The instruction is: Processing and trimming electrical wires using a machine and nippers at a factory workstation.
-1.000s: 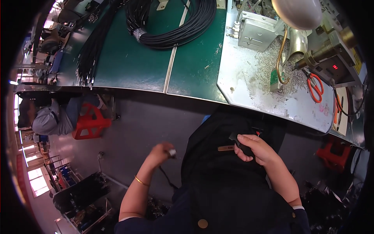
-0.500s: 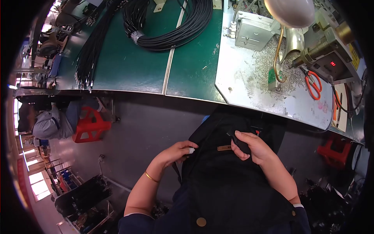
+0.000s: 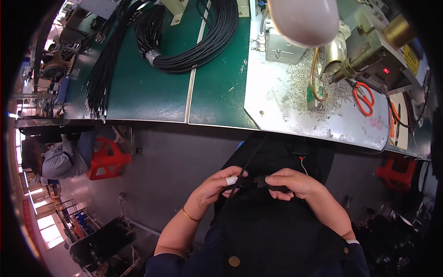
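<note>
Both my hands meet in front of the black apron [image 3: 277, 221]. My left hand [image 3: 220, 183], with white tape round a finger, is closed on a thin dark strap [image 3: 247, 162] that slants down across it. In my right hand [image 3: 295, 183], thumb and fingers pinch a flat black piece [image 3: 261, 181] that looks like part of a buckle. Its end points at the left fingers, with little space between. Black on black, I cannot tell whether the two parts touch. Small red and white threads hang on the apron beside my right hand.
Ahead is a green bench [image 3: 138, 99] with a coil of black cable [image 3: 198, 62]. On its right stand a metal plate [image 3: 277, 111] strewn with small metal pins, a machine [image 3: 387, 69], a lamp [image 3: 304, 21] and red-handled scissors [image 3: 364, 99]. A seated person [image 3: 62, 159] and red stool [image 3: 108, 159] are left.
My right hand has moved left and slightly down, and my left hand right, bringing them close together. The dark strap now crosses my left hand. The view has shifted a little.
</note>
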